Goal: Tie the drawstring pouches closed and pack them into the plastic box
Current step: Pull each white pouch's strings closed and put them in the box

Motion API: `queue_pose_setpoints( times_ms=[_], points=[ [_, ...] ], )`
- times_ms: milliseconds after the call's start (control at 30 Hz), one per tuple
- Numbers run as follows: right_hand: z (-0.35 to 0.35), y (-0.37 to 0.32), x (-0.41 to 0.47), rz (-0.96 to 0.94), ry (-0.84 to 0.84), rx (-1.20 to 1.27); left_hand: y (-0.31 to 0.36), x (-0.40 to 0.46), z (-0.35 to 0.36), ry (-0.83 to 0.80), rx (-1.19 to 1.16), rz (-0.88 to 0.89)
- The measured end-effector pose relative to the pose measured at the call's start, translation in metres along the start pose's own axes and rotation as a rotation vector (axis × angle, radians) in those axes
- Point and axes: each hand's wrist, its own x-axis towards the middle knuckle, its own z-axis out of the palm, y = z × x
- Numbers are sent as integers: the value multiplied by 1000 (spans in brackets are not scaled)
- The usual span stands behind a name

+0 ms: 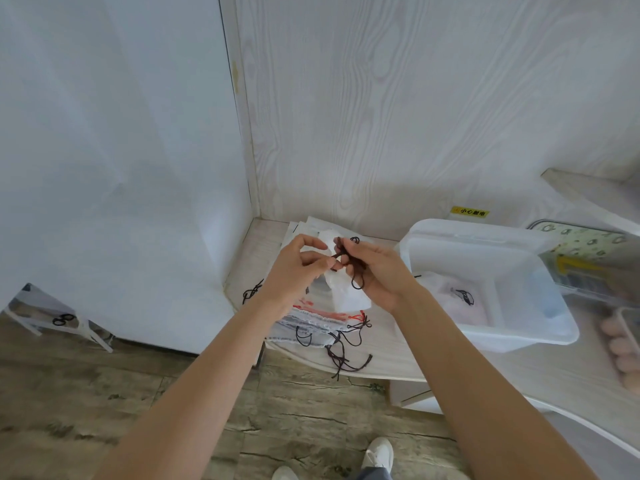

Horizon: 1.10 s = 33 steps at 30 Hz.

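Note:
A white mesh drawstring pouch (346, 296) hangs in the air between my hands, above the table corner. My left hand (298, 271) pinches its dark brown drawstring (356, 271) near the pouch's neck. My right hand (374, 271) grips the same cord, whose loose loop dangles over the palm. Below them lies a stack of flat pouches (311, 323) with red and dark cords trailing toward the table's front edge. The translucent plastic box (485, 334) stands to the right, with a pale pink pouch (460, 303) lying inside it.
A white wood-grain table (388, 362) fills the corner between two white walls. More clear containers (588, 271) and a tray of pinkish round things (620, 344) sit at the far right. A small white stool (52, 317) stands at the left on the plank floor.

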Motion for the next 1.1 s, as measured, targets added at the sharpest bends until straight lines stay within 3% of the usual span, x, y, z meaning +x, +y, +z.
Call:
queue_pose_setpoints(
  times_ms=[100, 367, 467, 667, 767, 1100],
  points=[
    [-4, -5, -2, -65, -56, -78, -1, 5, -5, -15, -40, -30],
    [-3, -26, -2, -384, -37, -1035, 5, 11, 0, 79, 101, 41],
    [0, -24, -1, -535, -4, -1204, 7, 13, 1, 86, 142, 66],
    [-3, 3, 6, -888, 269, -1321, 14, 10, 2, -80, 400, 182],
    [-2, 11, 5, -1060, 318, -1301, 19, 6, 2, -88, 366, 182],
    [-5, 25, 5, -1019, 300, -1059, 19, 8, 0, -77, 294, 114]
  ],
)
